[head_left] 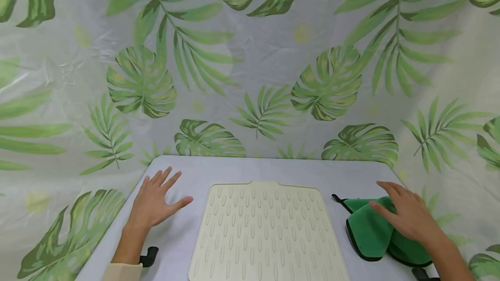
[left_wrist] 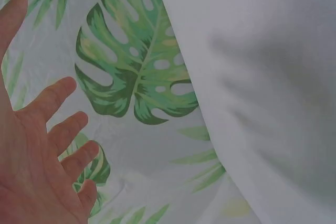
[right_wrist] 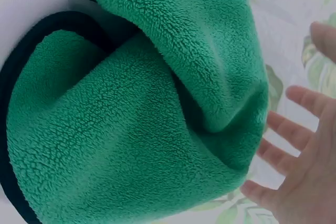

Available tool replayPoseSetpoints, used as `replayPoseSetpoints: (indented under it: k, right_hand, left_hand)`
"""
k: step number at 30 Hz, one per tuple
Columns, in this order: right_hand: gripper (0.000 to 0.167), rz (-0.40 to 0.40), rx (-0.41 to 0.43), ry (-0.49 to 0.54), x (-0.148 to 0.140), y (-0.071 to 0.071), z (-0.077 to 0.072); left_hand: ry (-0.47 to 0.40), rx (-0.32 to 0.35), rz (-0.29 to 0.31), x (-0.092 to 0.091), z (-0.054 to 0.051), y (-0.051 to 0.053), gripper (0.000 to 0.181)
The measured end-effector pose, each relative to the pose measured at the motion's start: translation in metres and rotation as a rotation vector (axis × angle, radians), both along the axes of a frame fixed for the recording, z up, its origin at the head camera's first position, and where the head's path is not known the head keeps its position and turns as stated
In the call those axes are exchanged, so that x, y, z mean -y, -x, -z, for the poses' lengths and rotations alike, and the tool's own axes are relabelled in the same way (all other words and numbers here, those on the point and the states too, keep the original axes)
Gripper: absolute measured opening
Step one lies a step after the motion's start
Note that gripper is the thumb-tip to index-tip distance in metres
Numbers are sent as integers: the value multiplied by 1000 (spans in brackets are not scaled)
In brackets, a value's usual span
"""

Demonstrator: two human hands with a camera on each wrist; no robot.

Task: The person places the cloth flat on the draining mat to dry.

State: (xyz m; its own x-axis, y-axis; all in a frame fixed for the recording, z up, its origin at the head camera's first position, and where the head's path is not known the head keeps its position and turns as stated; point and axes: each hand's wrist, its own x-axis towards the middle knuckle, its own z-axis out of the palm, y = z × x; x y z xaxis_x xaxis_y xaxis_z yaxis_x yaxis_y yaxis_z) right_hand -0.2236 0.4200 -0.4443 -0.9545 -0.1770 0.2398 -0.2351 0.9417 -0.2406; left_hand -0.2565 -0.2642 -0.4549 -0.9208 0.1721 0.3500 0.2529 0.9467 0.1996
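A green cloth with black edging lies bunched on the right side of the white table. Over it is my right hand, fingers spread and nothing gripped. The right wrist view shows the folded cloth beside the spread fingers of that hand. My left hand is above the table's left side, fingers apart and holding nothing; its palm shows in the left wrist view. Between the hands lies a cream ribbed mat.
The white table has rounded far corners. A leaf-patterned sheet hangs behind it and shows at both sides. A black strap piece is on the left wrist, and another is by the right wrist.
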Motion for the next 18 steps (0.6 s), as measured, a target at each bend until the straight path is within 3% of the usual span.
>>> replayPoseSetpoints:
  k: [18]
  right_hand:
    - [70, 70, 167, -69, -22, 4, 5]
  left_hand:
    - [-26, 22, 44, -12, 17, -2, 90]
